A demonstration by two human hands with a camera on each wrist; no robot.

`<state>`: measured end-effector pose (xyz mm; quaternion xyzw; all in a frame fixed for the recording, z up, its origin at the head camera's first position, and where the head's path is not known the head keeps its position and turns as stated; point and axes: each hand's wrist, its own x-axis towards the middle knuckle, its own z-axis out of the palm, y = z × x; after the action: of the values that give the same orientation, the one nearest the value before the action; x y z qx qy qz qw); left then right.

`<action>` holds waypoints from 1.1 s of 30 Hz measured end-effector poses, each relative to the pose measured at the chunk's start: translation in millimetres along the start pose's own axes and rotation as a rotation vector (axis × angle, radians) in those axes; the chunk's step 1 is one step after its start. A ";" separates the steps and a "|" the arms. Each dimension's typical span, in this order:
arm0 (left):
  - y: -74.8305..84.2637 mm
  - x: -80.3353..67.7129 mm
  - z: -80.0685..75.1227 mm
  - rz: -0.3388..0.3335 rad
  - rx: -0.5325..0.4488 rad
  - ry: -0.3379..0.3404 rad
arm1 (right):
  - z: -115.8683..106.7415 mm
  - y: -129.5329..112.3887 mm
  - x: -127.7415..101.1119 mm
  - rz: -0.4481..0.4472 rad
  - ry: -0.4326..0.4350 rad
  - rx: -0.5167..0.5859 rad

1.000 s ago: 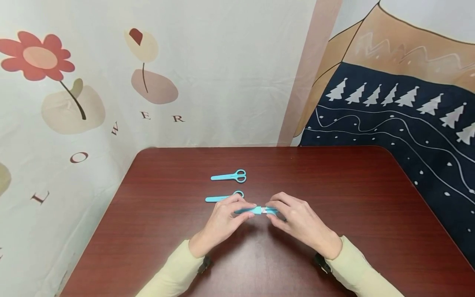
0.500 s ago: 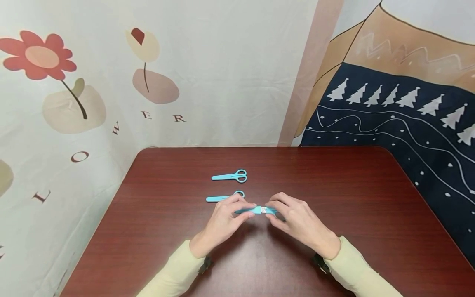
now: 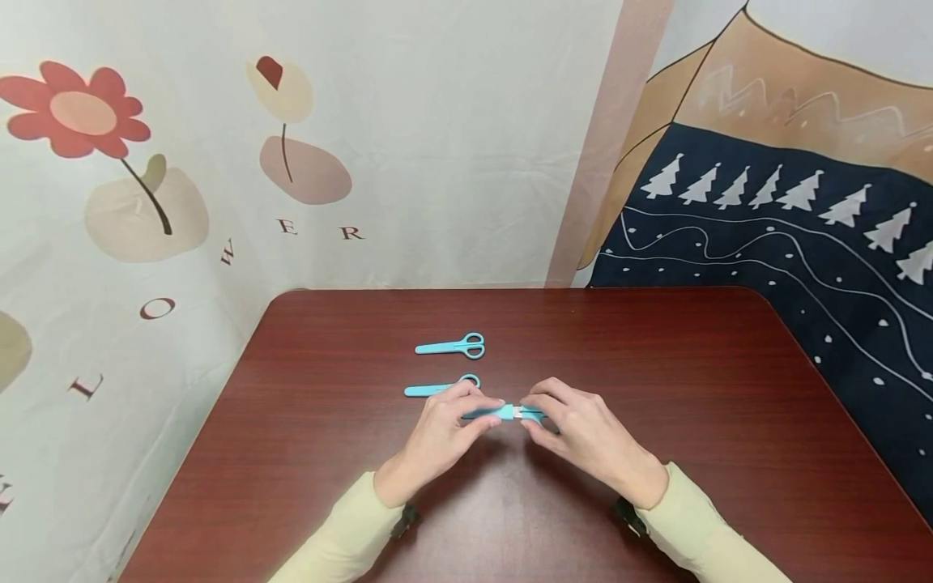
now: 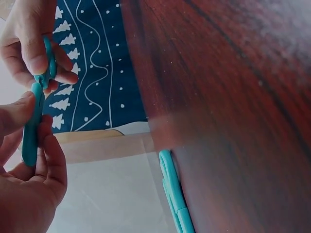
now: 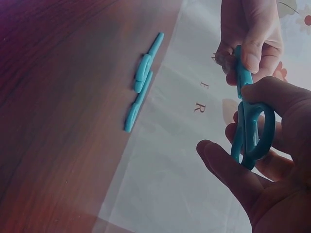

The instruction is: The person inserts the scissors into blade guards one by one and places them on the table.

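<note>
My left hand point(image 3: 436, 433) pinches a light-blue blade cover point(image 4: 30, 138) between thumb and fingers. Opposite it, my right hand point(image 3: 601, 441) holds a pair of scissors point(image 5: 266, 133) by the light-blue handles. A short strip of bare metal blade point(image 3: 517, 413) shows between cover and handles in the head view; the rest of the blades is hidden inside the cover. Both hands are raised above the table. Just beyond my left hand lies a second pair of covered scissors point(image 3: 426, 391), its handles partly hidden by that hand. A third covered pair point(image 3: 440, 348) lies farther back.
The dark red-brown wooden table point(image 3: 328, 340) has rounded far corners. Behind it hangs a pale cloth point(image 3: 452, 162) printed with flowers and letters. A navy cloth point(image 3: 729, 235) with white trees hangs at the right.
</note>
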<state>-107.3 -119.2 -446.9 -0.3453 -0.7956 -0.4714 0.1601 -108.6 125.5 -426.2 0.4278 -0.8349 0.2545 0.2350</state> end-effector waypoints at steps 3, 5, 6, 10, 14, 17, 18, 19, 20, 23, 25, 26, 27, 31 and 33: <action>0.6 0.9 -0.3 0.008 0.012 -0.005 | 0.2 0.5 -0.3 -0.002 -0.002 0.000; 0.9 1.0 -0.6 0.010 0.014 -0.007 | 0.3 0.7 -0.3 -0.004 -0.005 -0.001; 1.0 1.0 -0.8 0.011 0.015 -0.008 | 0.4 0.8 -0.2 -0.005 -0.006 -0.003; 1.4 1.0 -1.0 0.013 0.020 -0.008 | 0.5 0.6 0.4 -0.010 -0.012 -0.008; 1.5 0.8 -0.7 0.011 0.021 -0.009 | 0.4 0.2 0.6 -0.017 -0.013 -0.010; 2.0 0.7 -0.8 0.004 0.014 -0.012 | 0.3 -0.1 0.8 -0.021 -0.010 -0.009; 2.5 0.9 -1.0 0.000 0.013 -0.014 | 0.2 -0.2 0.8 -0.021 -0.009 -0.009; 2.9 1.0 -1.1 -0.003 0.011 -0.015 | 0.2 -0.3 0.8 -0.021 -0.009 -0.008; 3.2 1.2 -1.2 -0.005 0.010 -0.017 | 0.3 -0.4 0.9 -0.022 -0.008 -0.007; 3.9 1.7 -1.2 -0.007 0.008 -0.021 | 0.6 -0.7 1.0 -0.022 -0.009 -0.005; 4.1 1.8 -1.1 -0.006 0.009 -0.022 | 0.6 -1.0 1.2 -0.022 -0.012 -0.004; 4.0 2.0 -1.0 -0.003 0.010 -0.022 | 0.6 -1.0 1.3 -0.022 -0.013 -0.004; 3.9 2.1 -0.9 -0.001 0.013 -0.022 | 0.7 -0.9 1.4 -0.022 -0.014 -0.005; 2.8 2.5 -1.1 0.012 0.027 -0.022 | 0.7 -0.7 1.8 -0.022 -0.018 -0.007; 2.0 2.6 -1.0 0.018 0.034 -0.024 | 0.8 -0.5 1.8 -0.021 -0.019 -0.004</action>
<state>-107.8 -118.4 -443.6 -0.3555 -0.8020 -0.4522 0.1608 -109.3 123.6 -425.6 0.4387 -0.8330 0.2463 0.2303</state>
